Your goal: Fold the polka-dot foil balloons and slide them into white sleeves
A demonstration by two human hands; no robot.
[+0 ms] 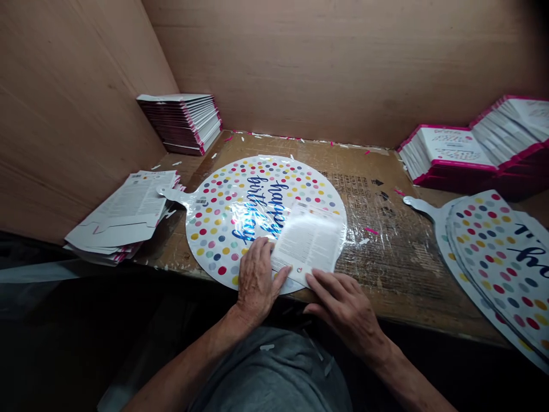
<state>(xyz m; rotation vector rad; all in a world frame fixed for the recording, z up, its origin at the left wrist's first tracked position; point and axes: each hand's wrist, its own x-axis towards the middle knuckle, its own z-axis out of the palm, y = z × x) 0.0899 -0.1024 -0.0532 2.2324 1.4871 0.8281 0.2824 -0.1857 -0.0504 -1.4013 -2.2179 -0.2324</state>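
Note:
A round foil balloon (223, 214), white with coloured dots and blue "happy birthday" lettering, lies flat on the worktop with its neck to the left. On its lower right part rests a white printed card envelope (306, 237) with a small round mark on its near flap. My left hand (257, 280) holds the envelope's left edge down, fingers along its side and thumb on the near flap. My right hand (345, 306) touches the near right corner with stretched fingertips, its thumb apart from them below.
Loose printed envelopes (120, 209) lie left, below a stack of pink-edged ones (184, 123). More pink-edged stacks (457, 151) stand at the back right, with overlapping dotted balloons (501, 257) in front. Wooden panels (300, 68) rise behind the cardboard-covered worktop (377, 252); paper scraps lie about.

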